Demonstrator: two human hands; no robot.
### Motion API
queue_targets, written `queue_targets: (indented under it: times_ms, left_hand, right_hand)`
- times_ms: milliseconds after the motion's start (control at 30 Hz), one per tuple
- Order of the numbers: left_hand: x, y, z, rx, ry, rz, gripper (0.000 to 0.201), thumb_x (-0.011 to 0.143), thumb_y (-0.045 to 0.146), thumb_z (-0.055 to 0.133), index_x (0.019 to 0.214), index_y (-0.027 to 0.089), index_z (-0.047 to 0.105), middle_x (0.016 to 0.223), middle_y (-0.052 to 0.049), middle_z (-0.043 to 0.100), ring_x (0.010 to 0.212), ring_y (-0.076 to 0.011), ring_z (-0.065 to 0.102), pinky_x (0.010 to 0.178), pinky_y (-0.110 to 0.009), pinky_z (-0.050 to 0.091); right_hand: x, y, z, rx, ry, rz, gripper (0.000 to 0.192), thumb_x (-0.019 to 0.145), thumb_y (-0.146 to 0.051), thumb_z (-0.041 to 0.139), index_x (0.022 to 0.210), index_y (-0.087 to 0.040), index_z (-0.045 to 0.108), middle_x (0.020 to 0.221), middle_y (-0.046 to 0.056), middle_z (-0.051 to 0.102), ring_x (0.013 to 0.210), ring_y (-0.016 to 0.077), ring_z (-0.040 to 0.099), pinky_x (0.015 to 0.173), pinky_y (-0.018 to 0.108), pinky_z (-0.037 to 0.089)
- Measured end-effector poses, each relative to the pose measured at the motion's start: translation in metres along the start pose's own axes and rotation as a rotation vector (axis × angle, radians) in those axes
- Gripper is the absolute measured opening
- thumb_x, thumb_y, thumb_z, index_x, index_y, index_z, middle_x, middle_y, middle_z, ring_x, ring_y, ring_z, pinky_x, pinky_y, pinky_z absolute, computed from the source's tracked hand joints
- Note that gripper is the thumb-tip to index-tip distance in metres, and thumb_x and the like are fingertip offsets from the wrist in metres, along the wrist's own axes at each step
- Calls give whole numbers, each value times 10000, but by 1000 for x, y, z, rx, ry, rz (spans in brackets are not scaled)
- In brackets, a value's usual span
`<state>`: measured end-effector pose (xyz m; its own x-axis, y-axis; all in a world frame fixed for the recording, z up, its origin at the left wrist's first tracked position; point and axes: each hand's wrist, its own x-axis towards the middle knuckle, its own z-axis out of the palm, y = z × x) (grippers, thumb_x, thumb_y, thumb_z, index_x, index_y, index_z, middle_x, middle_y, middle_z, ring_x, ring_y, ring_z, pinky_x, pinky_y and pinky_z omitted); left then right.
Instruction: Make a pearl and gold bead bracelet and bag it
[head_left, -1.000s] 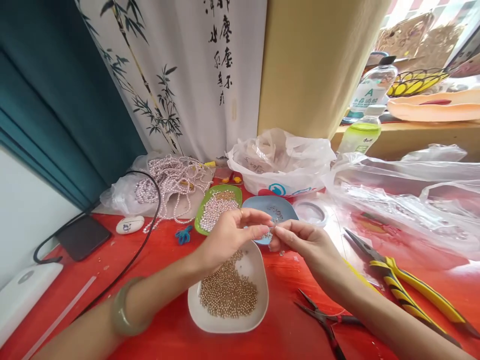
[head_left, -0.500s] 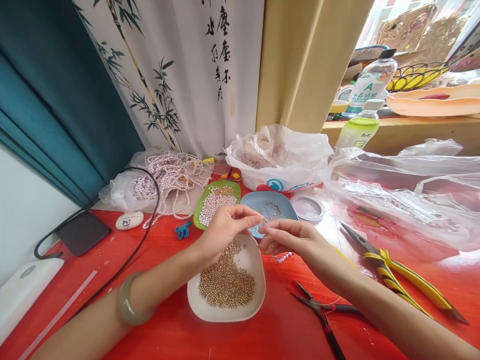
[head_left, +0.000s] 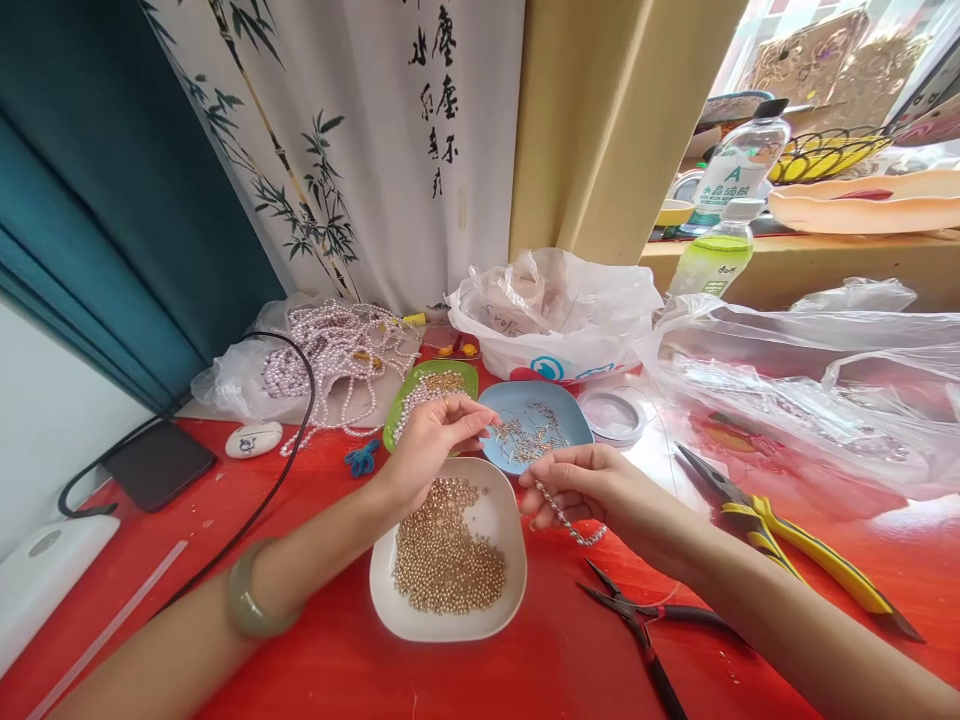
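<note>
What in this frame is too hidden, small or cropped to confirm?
- Head view: whatever the left hand pinches is too small to identify.
- Head view: the top of the beaded strand is hidden inside the right hand.
- Head view: the contents of the white bag are veiled by crumpled plastic.
- Head view: the black pliers run off the bottom edge.

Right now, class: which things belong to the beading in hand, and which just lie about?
In use: left hand, right hand, bead strand, white dish, blue dish.
Lying about: green dish, yellow pliers, black pliers, phone, bottle.
</note>
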<state>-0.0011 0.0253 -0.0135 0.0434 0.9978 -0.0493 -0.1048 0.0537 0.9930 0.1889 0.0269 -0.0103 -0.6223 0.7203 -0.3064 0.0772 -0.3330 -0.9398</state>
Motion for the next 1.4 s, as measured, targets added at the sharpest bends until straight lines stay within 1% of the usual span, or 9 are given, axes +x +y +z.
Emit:
queue_targets:
  times_ms: [167, 300, 367, 467, 533, 633, 800, 1133, 1400]
  left_hand:
    - [1, -3, -3, 4, 5, -19, 125, 687, 283, 647, 697, 159, 635, 757, -10, 597, 681, -95, 520, 622, -206, 421]
    - [0, -4, -1, 10, -14, -35, 127, 661, 289, 667, 676, 164, 645, 702, -1, 595, 652, -96, 521, 612, -209, 411]
    - [-2, -2, 1, 18, -33, -38, 121, 646, 282, 677, 664, 165, 649, 660, 6, 588, 620, -96, 517, 588, -208, 403]
    - [-7, 1, 5, 36, -94, -18, 95, 650, 260, 671, 646, 166, 652, 654, 4, 599, 597, -97, 515, 566, -209, 395]
    - [-11, 4, 7, 54, -166, 4, 73, 664, 237, 653, 642, 168, 657, 661, -2, 612, 612, -104, 524, 586, -217, 401]
    - [-14, 5, 9, 86, -237, 27, 61, 673, 206, 637, 632, 169, 662, 638, -4, 613, 619, -113, 530, 611, -230, 406]
    - [-12, 4, 8, 166, -175, 39, 75, 674, 233, 638, 648, 166, 661, 655, -15, 615, 640, -129, 538, 624, -248, 410]
    - [-7, 0, 4, 283, -170, 32, 113, 677, 266, 635, 678, 154, 656, 682, -33, 623, 666, -145, 545, 603, -242, 409]
    - [-3, 9, -2, 386, -169, 63, 107, 671, 257, 634, 654, 152, 645, 641, -11, 578, 589, -112, 489, 559, -228, 378]
  right_hand:
    - [0, 0, 1, 12, -26, 25, 221, 806, -318, 528, 793, -139, 658, 747, 51, 685, 622, 94, 621, 590, 191, 453]
    - [-2, -1, 2, -71, -66, 21, 225, 835, -310, 478, 788, -161, 641, 731, 30, 675, 611, 90, 604, 508, 174, 419]
    - [-3, -2, 3, -164, -50, -18, 233, 840, -324, 472, 790, -167, 636, 750, 27, 672, 661, 104, 606, 553, 193, 429]
    - [-5, -5, 6, -295, 10, -118, 221, 830, -337, 489, 817, -171, 635, 841, 34, 666, 810, 139, 601, 740, 262, 431]
    - [-6, -6, 10, -276, 9, -166, 192, 817, -329, 508, 839, -177, 624, 869, 30, 663, 857, 150, 596, 808, 296, 417]
    - [-6, -6, 14, -172, -19, -174, 172, 800, -314, 530, 840, -167, 610, 792, 21, 666, 791, 135, 614, 787, 304, 443]
    - [-4, -6, 14, -156, 55, -137, 182, 790, -328, 541, 743, -162, 601, 668, 3, 645, 646, 107, 610, 679, 268, 470]
    - [0, -5, 8, -217, 70, -95, 188, 785, -318, 543, 716, -156, 607, 700, 25, 670, 674, 120, 617, 684, 271, 462]
    - [-3, -5, 7, -208, 62, -114, 151, 778, -225, 529, 664, -158, 601, 655, 2, 641, 644, 110, 588, 654, 243, 442]
